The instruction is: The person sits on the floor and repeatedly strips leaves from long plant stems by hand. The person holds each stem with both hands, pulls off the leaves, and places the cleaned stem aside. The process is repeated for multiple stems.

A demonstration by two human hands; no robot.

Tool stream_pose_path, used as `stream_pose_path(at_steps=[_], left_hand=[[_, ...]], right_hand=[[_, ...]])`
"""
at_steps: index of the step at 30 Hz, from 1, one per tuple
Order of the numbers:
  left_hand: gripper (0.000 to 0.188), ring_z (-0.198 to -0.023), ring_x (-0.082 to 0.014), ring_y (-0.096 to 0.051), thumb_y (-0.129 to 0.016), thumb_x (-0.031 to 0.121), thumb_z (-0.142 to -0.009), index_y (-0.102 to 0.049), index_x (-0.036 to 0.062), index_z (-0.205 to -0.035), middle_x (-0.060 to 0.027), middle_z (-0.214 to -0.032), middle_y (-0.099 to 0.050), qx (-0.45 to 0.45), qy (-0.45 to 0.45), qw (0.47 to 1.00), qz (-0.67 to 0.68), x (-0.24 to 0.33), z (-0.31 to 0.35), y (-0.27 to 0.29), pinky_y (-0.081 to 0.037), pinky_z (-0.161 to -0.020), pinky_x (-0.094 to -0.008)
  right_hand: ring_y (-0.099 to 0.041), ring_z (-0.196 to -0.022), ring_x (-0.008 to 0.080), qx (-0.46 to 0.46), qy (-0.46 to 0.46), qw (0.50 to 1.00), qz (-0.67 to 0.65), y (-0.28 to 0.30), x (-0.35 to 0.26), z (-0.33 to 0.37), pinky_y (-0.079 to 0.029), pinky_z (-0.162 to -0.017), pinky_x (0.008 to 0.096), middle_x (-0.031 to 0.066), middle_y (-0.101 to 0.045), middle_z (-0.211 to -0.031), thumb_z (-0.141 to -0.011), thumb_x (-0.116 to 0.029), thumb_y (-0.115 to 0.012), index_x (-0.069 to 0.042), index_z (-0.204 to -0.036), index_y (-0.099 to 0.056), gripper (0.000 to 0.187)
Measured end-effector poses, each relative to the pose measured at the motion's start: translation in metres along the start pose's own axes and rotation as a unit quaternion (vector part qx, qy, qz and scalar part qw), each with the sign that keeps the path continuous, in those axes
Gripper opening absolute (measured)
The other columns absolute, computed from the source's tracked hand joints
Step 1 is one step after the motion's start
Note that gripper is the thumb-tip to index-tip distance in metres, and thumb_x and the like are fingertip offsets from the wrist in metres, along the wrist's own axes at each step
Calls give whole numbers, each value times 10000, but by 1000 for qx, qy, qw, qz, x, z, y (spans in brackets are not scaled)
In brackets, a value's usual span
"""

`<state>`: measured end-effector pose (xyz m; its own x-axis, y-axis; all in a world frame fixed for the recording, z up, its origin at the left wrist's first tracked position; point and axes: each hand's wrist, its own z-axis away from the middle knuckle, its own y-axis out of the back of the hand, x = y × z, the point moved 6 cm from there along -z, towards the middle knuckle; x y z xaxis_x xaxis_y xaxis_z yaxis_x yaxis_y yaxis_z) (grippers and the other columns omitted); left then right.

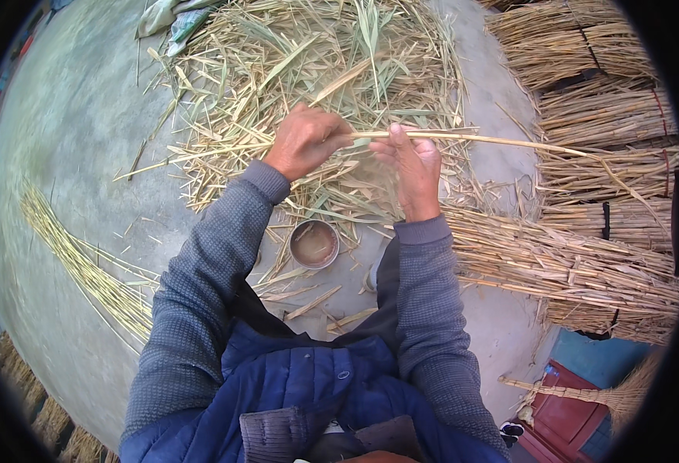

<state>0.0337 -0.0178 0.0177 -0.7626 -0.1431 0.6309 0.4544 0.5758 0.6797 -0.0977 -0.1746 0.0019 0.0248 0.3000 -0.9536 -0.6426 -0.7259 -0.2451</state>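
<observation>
My left hand (305,140) and my right hand (410,163) both grip one long pale reed stalk (494,140) held level in front of me. The stalk runs out to the right past my right hand, and to the left of my left hand it continues toward the floor. The hands are a short gap apart on it. Beneath and beyond them lies a heap of stripped leaves and husks (316,69) on the concrete floor (69,139).
A small round metal bowl (314,244) sits on the floor between my arms. Tied bundles of dry reeds (602,116) are stacked at the right. A thin row of cleaned stalks (85,266) lies at the left. A red object (563,413) and a broom head are at lower right.
</observation>
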Motion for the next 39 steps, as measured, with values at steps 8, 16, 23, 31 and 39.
stream_pose_path(at_steps=[8,16,23,31,39], left_hand=[[226,-703,-209,-636,-699,236,-924,-702,13,-963,-101,-769,-682,-125,97,981,111,-28,5,8,-495,-653,-342],[252,-790,-146,-614,-717,273,-913,-721,39,-1007,-52,-846,-696,-144,183,948,219,-43,9,10,-480,-716,-313],[197,-749,-64,-640,-755,107,-888,-692,2,-1041,-12,-863,-721,-97,198,912,347,-26,2,-8,-508,-695,-209],[240,-818,-82,-656,-757,187,-900,-685,-1,-1032,-29,-902,-723,-99,225,907,343,-40,0,-8,-516,-734,-222],[202,-787,-84,-652,-764,167,-886,-704,2,-984,-25,-858,-721,-138,230,900,345,-70,16,4,-520,-727,-242]], right_hand=[[-709,-898,175,-92,16,995,43,-1,-18,-1,-555,-764,257,113,-699,-999,-915,-206,-734,15,-1164,-624,351],[-712,-858,161,-78,60,994,44,2,-29,-1,-559,-723,254,103,-707,-977,-929,-160,-713,0,-1120,-625,264],[-715,-826,162,-87,77,992,38,-8,-22,1,-558,-714,244,133,-712,-978,-933,-181,-718,-17,-1025,-618,212],[-720,-831,168,-105,86,991,11,-20,-17,4,-573,-732,242,123,-726,-925,-915,-50,-711,0,-1003,-612,141],[-722,-794,169,6,106,994,6,16,-31,-5,-578,-667,226,119,-711,-875,-921,-95,-716,15,-1040,-607,195]])
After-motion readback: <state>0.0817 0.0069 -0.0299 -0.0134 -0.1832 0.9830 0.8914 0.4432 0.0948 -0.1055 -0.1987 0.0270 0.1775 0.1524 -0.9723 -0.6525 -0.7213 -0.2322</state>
